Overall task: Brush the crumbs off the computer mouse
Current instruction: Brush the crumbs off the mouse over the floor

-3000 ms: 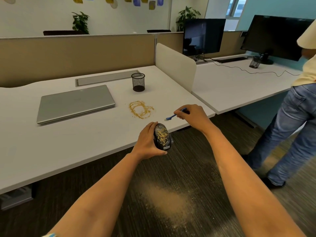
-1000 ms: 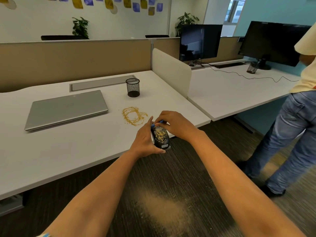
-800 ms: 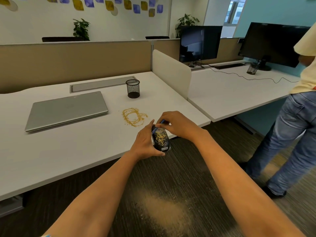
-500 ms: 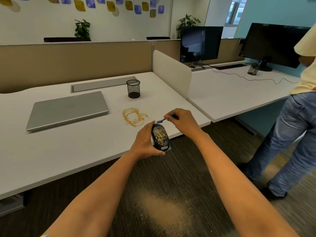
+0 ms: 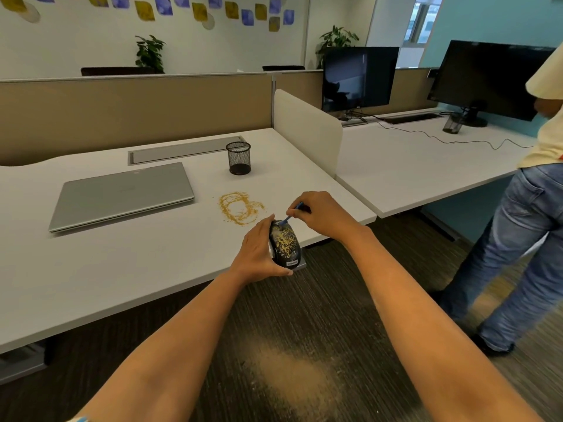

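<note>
Since half a second ago the right hand (image 5: 323, 214) has come back down, so the tip of the small blue brush (image 5: 290, 217) now meets the far end of the computer mouse (image 5: 285, 246) instead of hovering above it. The right fingers (image 5: 294, 212) pinch the brush handle, with the bristle end angled down and to the left.

The left hand (image 5: 259, 251) grips the mouse from its left side, thumb curled under the near end and fingers wrapped behind it. The mouse is held in the air, tilted on edge just off the front edge of the white worktop (image 5: 122, 269), its black back facing the camera. Yellow crumbs (image 5: 286, 242) cover most of that back; a small label shows at its near end.

On the worktop, a ring of the same crumbs (image 5: 239, 208) lies just beyond the hands. A closed grey laptop (image 5: 122, 194) sits well to the left, and a black mesh pen cup (image 5: 239, 158) stands further back. A pale dusty patch (image 5: 292, 382) marks the dark carpet below the arms. A person in jeans (image 5: 524, 226) stands at the right, beside the neighbouring desk.
</note>
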A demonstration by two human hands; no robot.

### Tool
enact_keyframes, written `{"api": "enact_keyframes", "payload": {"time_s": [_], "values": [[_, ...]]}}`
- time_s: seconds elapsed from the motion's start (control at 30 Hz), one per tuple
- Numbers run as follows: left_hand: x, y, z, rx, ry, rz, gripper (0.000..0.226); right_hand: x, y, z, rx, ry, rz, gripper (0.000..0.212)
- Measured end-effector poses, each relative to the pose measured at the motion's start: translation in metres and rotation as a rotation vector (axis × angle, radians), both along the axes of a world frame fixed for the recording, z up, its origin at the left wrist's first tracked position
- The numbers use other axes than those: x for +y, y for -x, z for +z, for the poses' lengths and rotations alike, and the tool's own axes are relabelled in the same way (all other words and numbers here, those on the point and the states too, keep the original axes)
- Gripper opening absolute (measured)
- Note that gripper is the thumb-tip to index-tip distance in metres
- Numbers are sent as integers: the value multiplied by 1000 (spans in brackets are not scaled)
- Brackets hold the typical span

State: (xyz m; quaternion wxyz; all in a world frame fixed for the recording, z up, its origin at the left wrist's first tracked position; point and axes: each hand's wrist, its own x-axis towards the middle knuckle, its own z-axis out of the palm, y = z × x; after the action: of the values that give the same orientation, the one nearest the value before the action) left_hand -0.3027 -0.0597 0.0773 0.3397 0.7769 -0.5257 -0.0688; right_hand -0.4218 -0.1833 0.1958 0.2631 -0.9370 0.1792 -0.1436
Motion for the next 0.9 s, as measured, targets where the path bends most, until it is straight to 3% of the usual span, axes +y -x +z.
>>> {"api": "enact_keyframes", "payload": {"time_s": [0.2,0.4,0.6,0.9], "values": [[-1,1,-1,-6,0,-10,127,3,-2,6,-43,32,6,21],[-1,0,-1,-21,-18,-23,127,-2,-4,6,33,9,4,21],[-2,-2,0,-28,15,-21,121,-4,-7,7,-101,-56,-96,22],[0,-6,0,-30,26,-33,118,-6,-7,15,-20,-86,-71,23]]}}
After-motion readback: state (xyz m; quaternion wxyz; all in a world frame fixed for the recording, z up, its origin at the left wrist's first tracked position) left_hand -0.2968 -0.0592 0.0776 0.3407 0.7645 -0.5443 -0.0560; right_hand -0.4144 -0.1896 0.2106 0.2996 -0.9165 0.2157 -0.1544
